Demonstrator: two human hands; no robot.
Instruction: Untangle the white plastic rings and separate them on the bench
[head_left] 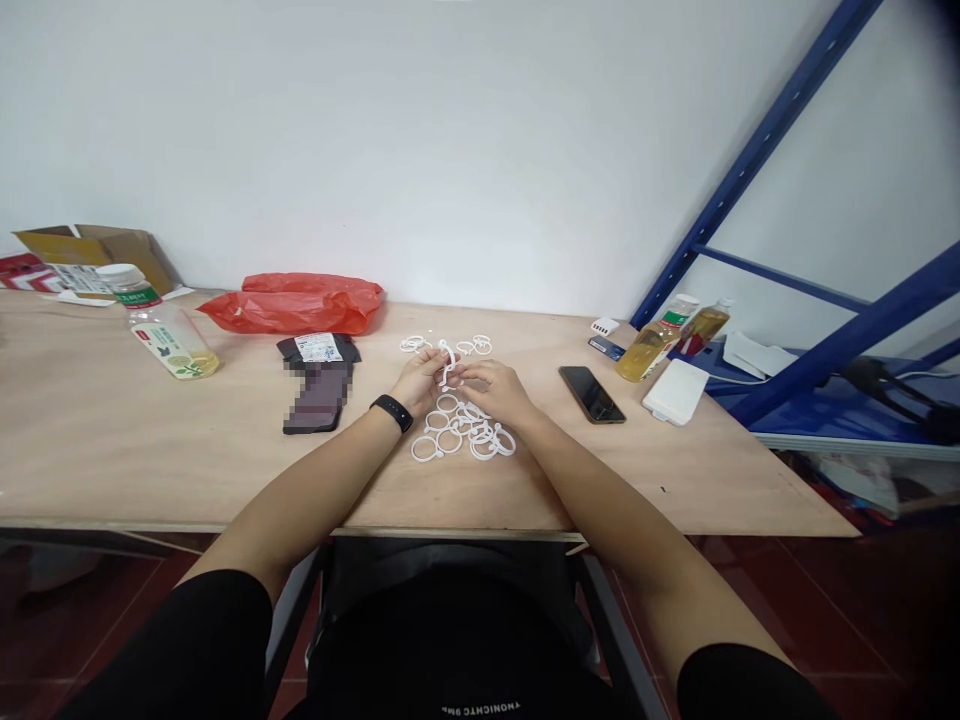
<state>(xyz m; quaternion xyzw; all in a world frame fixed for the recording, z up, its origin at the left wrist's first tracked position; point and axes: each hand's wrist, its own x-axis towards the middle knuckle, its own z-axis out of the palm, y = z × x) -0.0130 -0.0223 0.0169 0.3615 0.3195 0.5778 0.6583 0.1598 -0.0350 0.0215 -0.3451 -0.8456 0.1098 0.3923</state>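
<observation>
My left hand and my right hand meet over the middle of a plywood table, both pinching one white plastic ring between their fingertips. A black band sits on my left wrist. Just below my hands lies a pile of linked white rings. A smaller group of loose white rings lies just beyond my fingers.
A black phone and a white power bank lie to the right, with two tea bottles beyond. On the left are a lying bottle, a dark pouch, a red plastic bag and a cardboard box. Blue shelving stands at the right.
</observation>
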